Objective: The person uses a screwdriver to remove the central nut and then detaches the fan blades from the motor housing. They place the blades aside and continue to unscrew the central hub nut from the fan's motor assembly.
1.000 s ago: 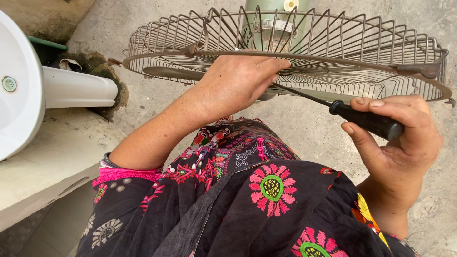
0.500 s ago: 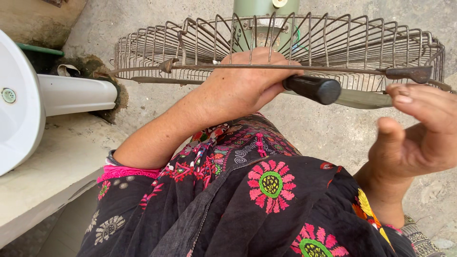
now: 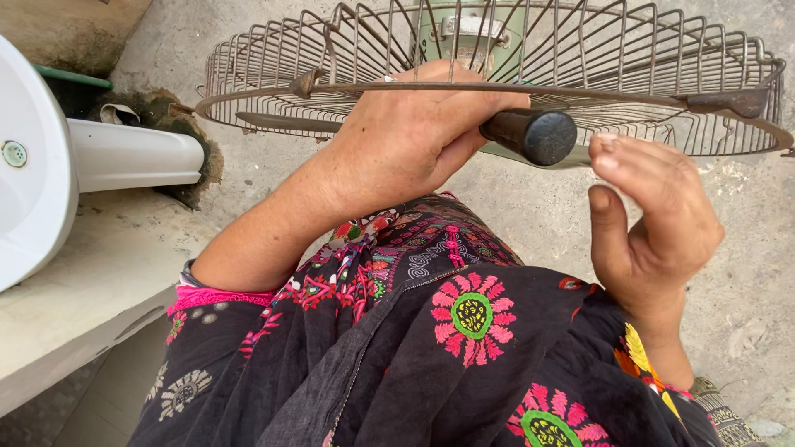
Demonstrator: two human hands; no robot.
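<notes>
- Fingers of the left hand (image 3: 414, 132) are curled shut round the rusty rim of the wire fan guard (image 3: 646, 74), and the same grip pins the black handle of a screwdriver (image 3: 530, 135) against that rim, its round butt end pointing toward the camera
- The right hand (image 3: 654, 219) holds nothing: its fingers are half curled and loosely spread, the thumb upright, the fingertips just beside the handle's butt end but apart from it
- The fan guard lies tilted in front of the person, above a concrete floor (image 3: 546, 215), with a pale green motor housing (image 3: 464, 29) showing through the wires at the top edge
- The screwdriver's shaft is hidden behind the left hand, so where its tip sits cannot be told
- A second ago the right hand gripped the black handle out to the right, the shaft running up toward the left hand; half a second ago it had already let go and hung open further right
- Now that hand sits closer in and lower, fingers more curled, and the handle stands more end-on
- A white basin (image 3: 33, 149) on a stone ledge (image 3: 91, 281) lies at the left, and a dark embroidered dress (image 3: 464, 356) with pink flowers fills the foreground
</notes>
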